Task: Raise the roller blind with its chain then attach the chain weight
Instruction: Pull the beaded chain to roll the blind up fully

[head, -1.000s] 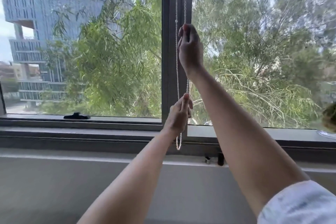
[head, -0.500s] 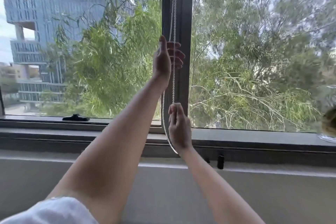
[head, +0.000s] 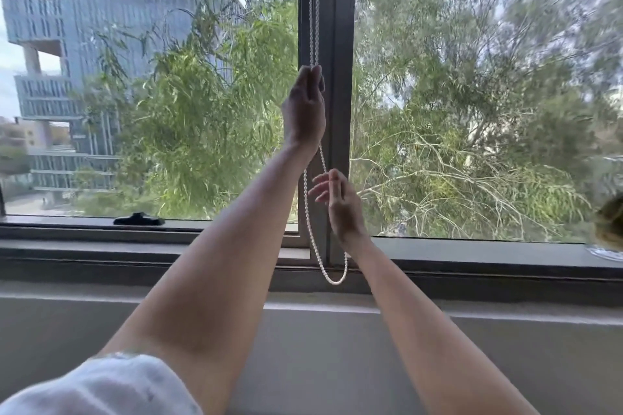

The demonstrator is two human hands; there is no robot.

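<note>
the left hand [head: 305, 108] is up high by the window frame [head: 341, 44], its fingers curled tight on the white chain [head: 314, 17]. the right hand [head: 342, 204] is lower, fingers apart, just beside the hanging chain loop.

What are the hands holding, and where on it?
The left hand grips the bead chain high up, well above its bottom loop. The right hand, lower down beside the chain, is open and holds nothing.
</note>
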